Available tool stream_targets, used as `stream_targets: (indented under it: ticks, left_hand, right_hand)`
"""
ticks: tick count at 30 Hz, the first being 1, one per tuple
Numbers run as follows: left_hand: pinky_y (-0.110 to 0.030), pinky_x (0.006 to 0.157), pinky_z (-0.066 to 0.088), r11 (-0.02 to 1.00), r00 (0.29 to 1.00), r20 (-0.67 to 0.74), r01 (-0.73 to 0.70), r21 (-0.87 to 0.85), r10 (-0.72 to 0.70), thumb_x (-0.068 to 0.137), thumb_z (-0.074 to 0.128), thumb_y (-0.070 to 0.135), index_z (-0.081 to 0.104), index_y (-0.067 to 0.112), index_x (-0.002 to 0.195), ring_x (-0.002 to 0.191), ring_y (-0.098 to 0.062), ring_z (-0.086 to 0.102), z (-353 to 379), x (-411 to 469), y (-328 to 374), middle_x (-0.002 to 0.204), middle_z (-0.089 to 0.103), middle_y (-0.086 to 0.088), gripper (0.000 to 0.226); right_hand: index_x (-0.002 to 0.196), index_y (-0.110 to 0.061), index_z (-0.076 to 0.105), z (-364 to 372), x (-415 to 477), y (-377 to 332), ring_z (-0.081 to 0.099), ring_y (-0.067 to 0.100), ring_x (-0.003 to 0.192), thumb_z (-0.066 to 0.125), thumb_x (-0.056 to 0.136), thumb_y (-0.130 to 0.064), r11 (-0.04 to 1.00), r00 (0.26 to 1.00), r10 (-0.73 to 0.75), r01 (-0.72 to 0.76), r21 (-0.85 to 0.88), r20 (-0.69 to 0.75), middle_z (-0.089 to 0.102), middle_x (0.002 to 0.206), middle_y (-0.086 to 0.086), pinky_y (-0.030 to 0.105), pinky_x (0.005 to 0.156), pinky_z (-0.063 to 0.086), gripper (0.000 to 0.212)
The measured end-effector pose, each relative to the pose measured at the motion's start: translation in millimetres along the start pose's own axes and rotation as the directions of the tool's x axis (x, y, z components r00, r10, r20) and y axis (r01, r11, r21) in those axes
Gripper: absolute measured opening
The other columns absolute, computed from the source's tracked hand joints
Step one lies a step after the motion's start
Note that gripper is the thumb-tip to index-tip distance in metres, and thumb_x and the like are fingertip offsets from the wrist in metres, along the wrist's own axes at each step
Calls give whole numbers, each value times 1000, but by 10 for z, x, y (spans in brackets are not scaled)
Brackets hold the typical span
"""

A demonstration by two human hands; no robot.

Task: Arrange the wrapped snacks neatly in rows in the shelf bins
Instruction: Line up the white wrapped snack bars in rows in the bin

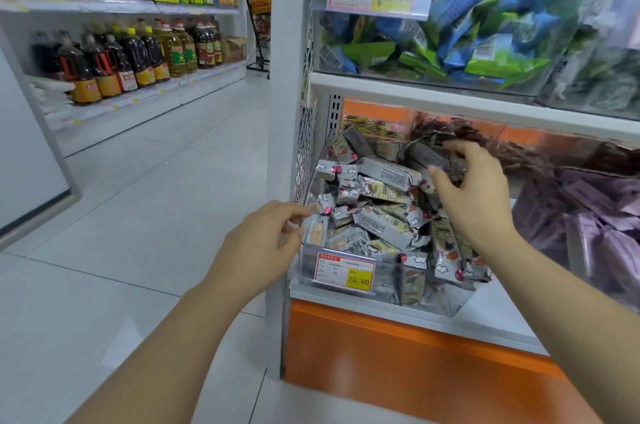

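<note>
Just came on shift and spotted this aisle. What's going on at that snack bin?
A person is working on the clear shelf bin, priced 15.80 and full of grey wrapped snacks. The right hand reaches toward the back of the bin, thumb and fingers curled round one rear snack. The left hand is at the bin's left front corner, fingers curled by its wall; whether it grips is unclear. The snacks lie jumbled, not yet in rows.

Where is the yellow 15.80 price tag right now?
Lower centre of the head view: the price tag sits on the front of the clear bin of grey wrapped snacks, just right of the left hand, above the orange base.
</note>
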State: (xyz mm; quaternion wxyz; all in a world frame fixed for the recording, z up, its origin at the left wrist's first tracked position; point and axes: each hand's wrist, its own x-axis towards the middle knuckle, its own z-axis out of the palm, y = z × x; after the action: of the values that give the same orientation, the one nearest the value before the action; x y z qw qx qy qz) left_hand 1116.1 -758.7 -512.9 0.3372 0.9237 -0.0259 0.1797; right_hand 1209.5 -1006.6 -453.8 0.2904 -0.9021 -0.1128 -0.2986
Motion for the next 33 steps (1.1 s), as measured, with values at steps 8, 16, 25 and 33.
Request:
stream_targets:
  ticks: [8, 16, 25, 33]
  left_hand:
    - [-29, 86, 49, 1000, 1000, -4, 7, 8, -7, 94, 52, 20, 59, 31, 120, 96, -1, 55, 0, 7, 1, 110, 58, 14, 29]
    - [-35, 88, 49, 1000, 1000, 25, 2, -19, -1, 93, 53, 21, 59, 33, 120, 97, -1, 56, -29, 17, -38, 108, 59, 15, 30]
    - [-31, 90, 48, 1000, 999, 46, 11, -10, -11, 93, 53, 20, 58, 33, 121, 98, -1, 56, -45, 9, -14, 110, 58, 15, 31]
    - [-32, 89, 49, 1000, 999, 45, 9, -8, -9, 93, 54, 19, 58, 32, 121, 97, -2, 56, -34, -9, -13, 109, 57, 15, 31]
  right_hand:
    - [132, -16, 47, 400, -162, -650, 65, 19, 98, 54, 94, -19, 946, 615, -81, -201, 255, 785, 61, 112, 3, 37, 90, 53, 39]
    - [128, -7, 49, 868, -49, -766, 49, 14, 82, 52, 94, -10, 868, 312, 74, -487, 93, 947, 51, 91, 3, 29, 69, 51, 34]
    - [136, -13, 43, 928, -46, -602, 56, 23, 98, 60, 89, -3, 665, 333, 80, -720, 199, 939, 57, 114, 13, 31, 76, 50, 51]
    - [131, -17, 45, 838, -154, -624, 59, 19, 71, 63, 84, 4, 591, 472, 46, -723, 357, 880, 59, 92, 13, 31, 71, 52, 54]
